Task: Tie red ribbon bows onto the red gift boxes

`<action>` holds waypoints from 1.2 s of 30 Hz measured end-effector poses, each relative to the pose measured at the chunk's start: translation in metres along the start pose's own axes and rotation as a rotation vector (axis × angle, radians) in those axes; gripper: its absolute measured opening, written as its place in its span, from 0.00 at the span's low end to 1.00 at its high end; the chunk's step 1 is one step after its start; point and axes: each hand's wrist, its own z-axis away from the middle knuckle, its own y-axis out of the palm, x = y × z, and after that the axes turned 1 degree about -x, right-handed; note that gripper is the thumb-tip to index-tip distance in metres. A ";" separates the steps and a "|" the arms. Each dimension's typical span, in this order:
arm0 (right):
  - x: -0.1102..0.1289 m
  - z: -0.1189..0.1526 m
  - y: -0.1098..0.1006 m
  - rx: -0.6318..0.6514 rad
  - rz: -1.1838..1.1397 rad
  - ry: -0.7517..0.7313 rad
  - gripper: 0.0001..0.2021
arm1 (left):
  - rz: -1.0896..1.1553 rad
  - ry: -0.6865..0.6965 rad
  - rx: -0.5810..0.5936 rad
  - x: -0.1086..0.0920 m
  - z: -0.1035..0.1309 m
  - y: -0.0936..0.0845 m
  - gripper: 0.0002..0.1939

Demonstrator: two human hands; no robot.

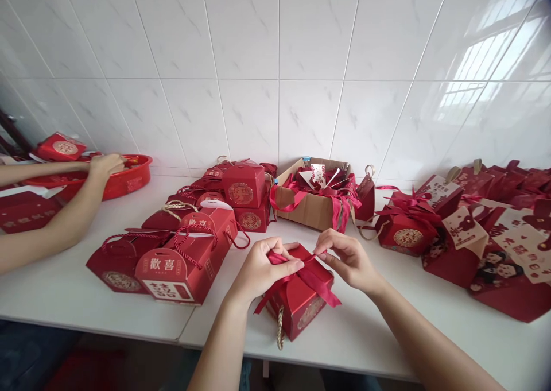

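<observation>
Right in front of me on the white table is a red gift box with a gold round emblem on its side. A twisted gold cord hangs at its left side. Across its top lies a red ribbon, with loose tails falling over the front. My left hand pinches a folded part of the ribbon above the box. Closed at the fingertips, my right hand grips another part of the same ribbon at the box's far right. Whether a knot sits between the hands cannot be made out.
Several red boxes with cord handles stand left of centre. Behind my box, a cardboard box holds ribbons and tags. Decorated boxes crowd the right side. At far left, another person's arms reach to a red basin.
</observation>
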 end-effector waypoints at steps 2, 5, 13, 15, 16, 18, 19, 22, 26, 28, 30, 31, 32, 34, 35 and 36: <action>0.000 0.000 0.000 -0.009 -0.017 0.024 0.05 | 0.028 0.001 0.001 0.000 -0.002 0.001 0.22; 0.002 0.000 0.003 -0.043 -0.096 0.120 0.04 | 0.055 0.016 0.001 0.000 -0.004 0.002 0.21; 0.007 0.003 0.013 -0.109 -0.469 0.373 0.06 | -0.023 0.112 0.072 -0.004 -0.001 -0.001 0.15; 0.007 0.003 0.014 -0.114 -0.469 0.409 0.07 | -0.033 0.126 0.081 -0.004 0.000 -0.003 0.16; 0.008 0.003 0.014 -0.115 -0.456 0.420 0.08 | -0.029 0.128 0.074 -0.003 0.000 -0.004 0.16; 0.009 0.003 0.013 -0.112 -0.421 0.421 0.09 | 0.005 0.123 0.063 -0.003 0.000 -0.006 0.17; 0.009 0.003 0.013 -0.107 -0.406 0.413 0.09 | 0.034 0.117 0.063 -0.003 0.000 -0.006 0.17; 0.010 0.004 0.013 -0.067 -0.385 0.385 0.09 | 0.138 0.095 0.086 -0.005 0.001 -0.008 0.15; 0.011 0.006 0.011 -0.006 -0.415 0.373 0.07 | 0.200 0.058 0.141 -0.008 0.003 -0.007 0.10; 0.012 0.007 0.009 0.025 -0.440 0.384 0.08 | 0.214 0.033 0.166 -0.009 0.004 -0.007 0.07; 0.012 0.006 0.007 0.054 -0.477 0.397 0.09 | 0.232 0.018 0.180 -0.008 0.005 -0.009 0.04; 0.012 0.005 0.007 0.066 -0.500 0.403 0.09 | 0.236 0.018 0.183 -0.008 0.005 -0.010 0.03; 0.012 0.004 0.006 0.073 -0.526 0.411 0.09 | 0.233 0.022 0.183 -0.007 0.005 -0.011 0.03; 0.011 0.002 0.004 0.091 -0.572 0.429 0.10 | 0.207 0.031 0.187 -0.006 0.004 -0.014 0.03; 0.011 0.001 0.004 0.104 -0.585 0.436 0.11 | 0.188 0.035 0.188 -0.005 0.004 -0.015 0.03; 0.011 0.000 0.004 0.116 -0.589 0.447 0.11 | 0.168 0.038 0.186 -0.004 0.004 -0.016 0.03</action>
